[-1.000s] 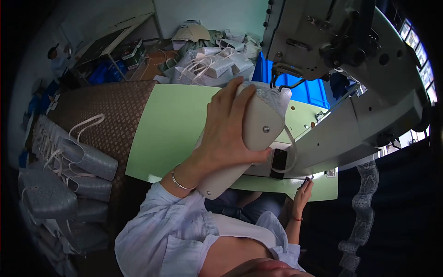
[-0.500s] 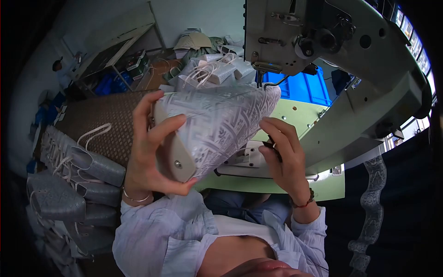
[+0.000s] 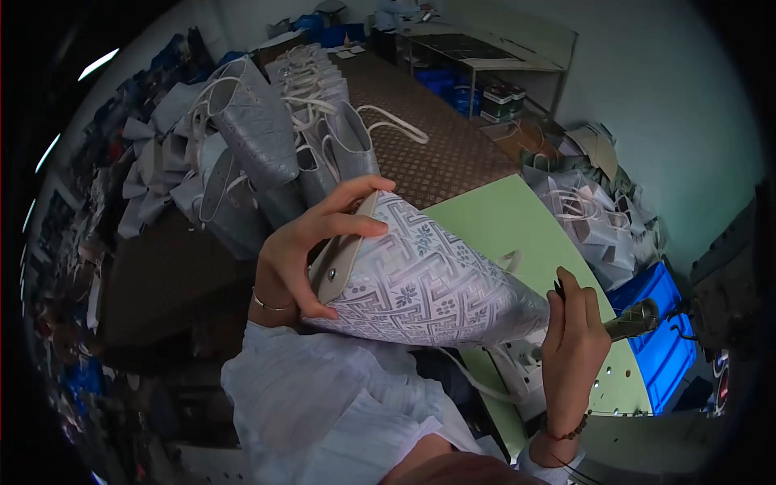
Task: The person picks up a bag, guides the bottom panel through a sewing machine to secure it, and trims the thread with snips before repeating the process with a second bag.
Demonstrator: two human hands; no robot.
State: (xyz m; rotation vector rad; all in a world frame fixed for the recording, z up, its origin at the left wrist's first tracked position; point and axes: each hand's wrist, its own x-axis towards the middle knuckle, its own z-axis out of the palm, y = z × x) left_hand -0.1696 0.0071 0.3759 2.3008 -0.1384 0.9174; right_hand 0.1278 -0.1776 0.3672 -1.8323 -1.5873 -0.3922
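Since earlier, the silver-grey patterned fabric bag (image 3: 428, 283) had swung over the green table (image 3: 501, 218), interior hidden. Left hand (image 3: 293, 259) clamped its beige base (image 3: 343, 259); right hand (image 3: 575, 327) pinched a small dark tool (image 3: 559, 289) at its far end.

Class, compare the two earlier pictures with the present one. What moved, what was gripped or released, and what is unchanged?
The patterned bag has left the sewing machine and turned, patterned side up. The right hand rose from the edge of the green table to the bag's far end, pinching a small dark tool. The view swung towards the bag pile. Unchanged: the left hand grips the bag's base.
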